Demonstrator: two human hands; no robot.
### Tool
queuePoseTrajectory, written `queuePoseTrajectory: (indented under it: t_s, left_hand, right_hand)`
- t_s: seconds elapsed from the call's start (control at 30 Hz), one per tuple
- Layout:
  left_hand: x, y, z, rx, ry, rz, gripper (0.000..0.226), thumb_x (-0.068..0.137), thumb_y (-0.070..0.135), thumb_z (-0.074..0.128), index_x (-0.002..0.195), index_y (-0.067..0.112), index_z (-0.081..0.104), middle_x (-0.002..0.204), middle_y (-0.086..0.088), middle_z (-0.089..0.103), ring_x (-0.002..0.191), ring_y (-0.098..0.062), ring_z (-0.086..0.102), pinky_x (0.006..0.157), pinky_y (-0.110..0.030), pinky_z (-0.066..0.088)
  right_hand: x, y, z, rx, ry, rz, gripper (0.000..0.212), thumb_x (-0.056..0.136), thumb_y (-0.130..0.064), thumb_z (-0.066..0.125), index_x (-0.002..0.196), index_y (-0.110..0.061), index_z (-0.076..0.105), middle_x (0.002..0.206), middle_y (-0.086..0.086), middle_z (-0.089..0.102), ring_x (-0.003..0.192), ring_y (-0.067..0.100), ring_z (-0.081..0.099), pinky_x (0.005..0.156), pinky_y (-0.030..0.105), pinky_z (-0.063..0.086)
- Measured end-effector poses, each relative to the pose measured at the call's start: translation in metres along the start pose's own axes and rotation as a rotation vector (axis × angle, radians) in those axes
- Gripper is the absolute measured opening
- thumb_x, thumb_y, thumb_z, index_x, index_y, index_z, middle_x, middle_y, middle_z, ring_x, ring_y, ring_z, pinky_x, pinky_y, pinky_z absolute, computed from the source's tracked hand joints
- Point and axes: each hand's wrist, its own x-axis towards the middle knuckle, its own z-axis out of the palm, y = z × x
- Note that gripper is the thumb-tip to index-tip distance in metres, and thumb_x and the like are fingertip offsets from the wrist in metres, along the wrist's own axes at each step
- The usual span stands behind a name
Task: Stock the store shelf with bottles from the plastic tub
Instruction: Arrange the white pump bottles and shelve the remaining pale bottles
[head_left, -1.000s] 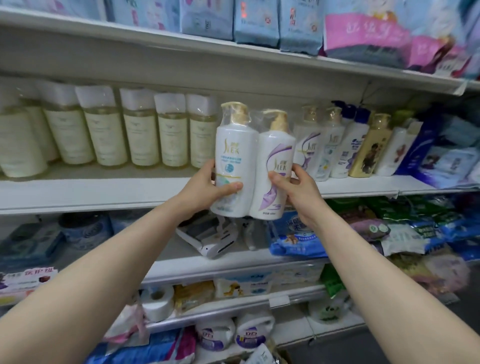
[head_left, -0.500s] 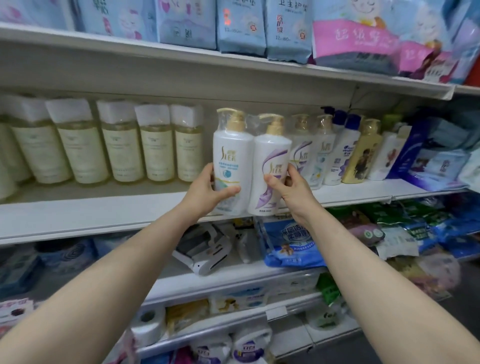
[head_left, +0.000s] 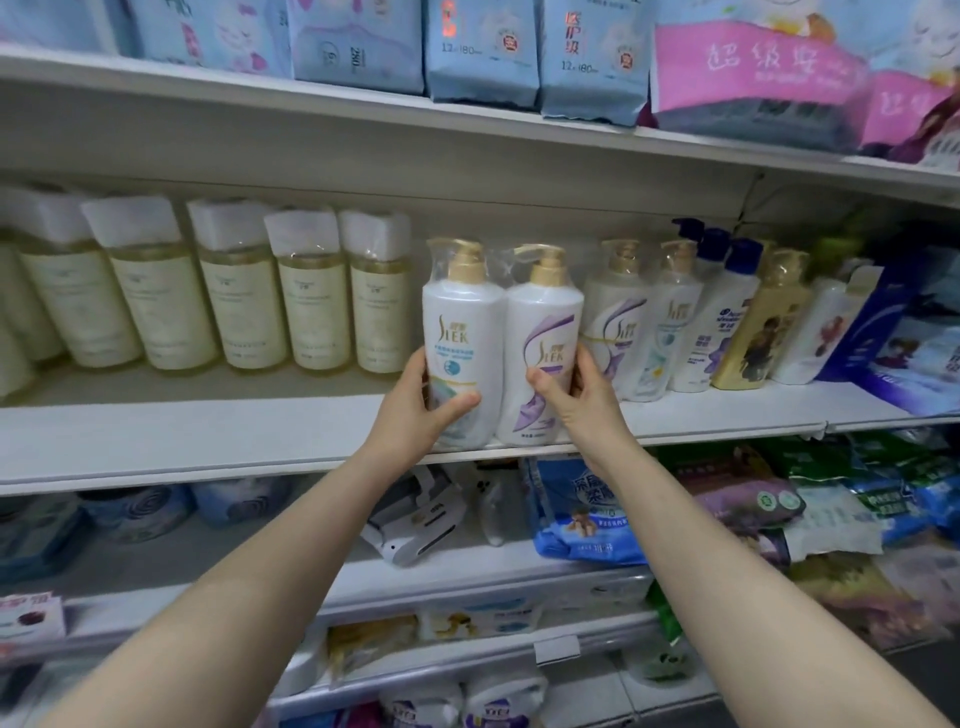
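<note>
Two white pump bottles with gold caps, wrapped together in clear plastic, stand at the front edge of the middle shelf (head_left: 208, 441). My left hand (head_left: 421, 410) grips the left bottle (head_left: 460, 332), which has a blue-green label. My right hand (head_left: 582, 400) grips the right bottle (head_left: 545, 332), which has a purple swirl. The pair's base rests on or just over the shelf lip. The plastic tub is out of view.
A row of pale yellow bottles (head_left: 311, 306) stands to the left at the back of the shelf. Similar pump bottles (head_left: 618, 322) and mixed shampoo bottles (head_left: 763, 322) stand close on the right. Blue packs (head_left: 483, 52) fill the shelf above; bags (head_left: 582, 514) lie below.
Both hands have carried the wrapped pair up and forward from in front of the shelf edge onto the middle shelf. The view has shifted closer.
</note>
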Motion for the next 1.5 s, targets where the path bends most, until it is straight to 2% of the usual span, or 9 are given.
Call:
queuePoseTrajectory:
  t_s: [0.17, 0.23, 0.3, 0.43, 0.53, 0.97, 1.17, 1.27, 1.5]
  left_hand:
    - [-0.011, -0.008, 0.010, 0.160, 0.171, 0.115, 0.073, 0.077, 0.032, 0.081, 0.138, 0.031, 0.040, 0.132, 0.014, 0.056, 0.117, -0.003, 0.056, 0.098, -0.030, 0.050]
    - [-0.022, -0.013, 0.013, 0.265, 0.279, 0.163, 0.079, 0.076, 0.030, 0.083, 0.141, 0.024, 0.037, 0.133, 0.012, 0.049, 0.116, -0.003, 0.052, 0.095, -0.023, 0.046]
    - [-0.031, -0.019, 0.015, 0.333, 0.348, 0.236, 0.071, 0.078, 0.025, 0.082, 0.135, 0.019, 0.041, 0.128, 0.009, 0.045, 0.112, -0.005, 0.050, 0.094, -0.021, 0.046]
    - [-0.033, -0.022, 0.019, 0.467, 0.342, 0.321, 0.058, 0.079, 0.017, 0.080, 0.128, 0.018, 0.049, 0.132, -0.001, 0.040, 0.119, -0.016, 0.048, 0.099, -0.031, 0.049]
    - [-0.029, -0.023, 0.021, 0.483, 0.339, 0.314, 0.058, 0.079, 0.016, 0.081, 0.126, 0.021, 0.048, 0.132, -0.001, 0.038, 0.119, -0.020, 0.049, 0.096, -0.031, 0.051]
    - [0.004, -0.021, 0.025, 0.555, 0.336, 0.264, 0.058, 0.075, 0.018, 0.082, 0.119, 0.026, 0.044, 0.129, -0.002, 0.040, 0.116, -0.021, 0.048, 0.085, -0.034, 0.053]
    - [0.026, -0.026, 0.024, 0.588, 0.334, 0.238, 0.061, 0.072, 0.017, 0.083, 0.117, 0.025, 0.045, 0.125, -0.003, 0.042, 0.111, -0.021, 0.049, 0.080, -0.027, 0.046]
    - [0.031, -0.026, 0.023, 0.588, 0.330, 0.228, 0.060, 0.071, 0.016, 0.083, 0.117, 0.025, 0.044, 0.122, -0.002, 0.041, 0.109, -0.021, 0.050, 0.080, -0.032, 0.050]
    - [0.043, -0.025, 0.022, 0.603, 0.298, 0.182, 0.055, 0.076, 0.017, 0.079, 0.118, 0.023, 0.044, 0.116, -0.006, 0.042, 0.103, -0.029, 0.051, 0.083, -0.039, 0.050]
  right_hand:
    - [-0.019, 0.016, 0.016, -0.252, 0.234, -0.083, 0.066, 0.088, -0.042, 0.070, 0.145, -0.036, 0.038, 0.138, -0.013, 0.051, 0.125, 0.008, 0.052, 0.106, 0.040, 0.047]
    - [-0.033, 0.028, 0.022, -0.326, 0.321, -0.161, 0.073, 0.086, -0.036, 0.072, 0.148, -0.034, 0.033, 0.144, -0.006, 0.042, 0.132, 0.016, 0.047, 0.106, 0.046, 0.047]
    - [-0.044, 0.041, 0.028, -0.342, 0.367, -0.238, 0.077, 0.085, -0.024, 0.076, 0.148, -0.033, 0.033, 0.144, -0.005, 0.037, 0.131, 0.021, 0.048, 0.103, 0.048, 0.049]
    - [-0.050, 0.050, 0.039, -0.357, 0.405, -0.232, 0.084, 0.080, -0.013, 0.079, 0.145, -0.039, 0.032, 0.142, -0.008, 0.035, 0.128, 0.024, 0.051, 0.101, 0.048, 0.050]
    - [-0.042, 0.051, 0.039, -0.360, 0.420, -0.226, 0.086, 0.077, -0.012, 0.080, 0.144, -0.036, 0.033, 0.140, -0.004, 0.038, 0.126, 0.026, 0.052, 0.100, 0.047, 0.051]
    - [-0.002, 0.050, 0.041, -0.463, 0.412, -0.193, 0.083, 0.076, -0.008, 0.082, 0.143, -0.023, 0.036, 0.138, 0.004, 0.044, 0.124, 0.023, 0.051, 0.102, 0.047, 0.048]
    - [0.015, 0.048, 0.045, -0.505, 0.418, -0.187, 0.082, 0.075, -0.008, 0.083, 0.142, -0.018, 0.038, 0.137, 0.006, 0.045, 0.123, 0.026, 0.052, 0.103, 0.046, 0.046]
    - [0.021, 0.046, 0.046, -0.518, 0.419, -0.190, 0.082, 0.073, -0.008, 0.085, 0.140, -0.018, 0.037, 0.137, 0.007, 0.045, 0.123, 0.027, 0.052, 0.103, 0.045, 0.046]
    - [0.034, 0.041, 0.047, -0.559, 0.422, -0.141, 0.080, 0.074, -0.010, 0.085, 0.139, -0.010, 0.039, 0.140, 0.010, 0.046, 0.130, 0.024, 0.045, 0.105, 0.033, 0.039]
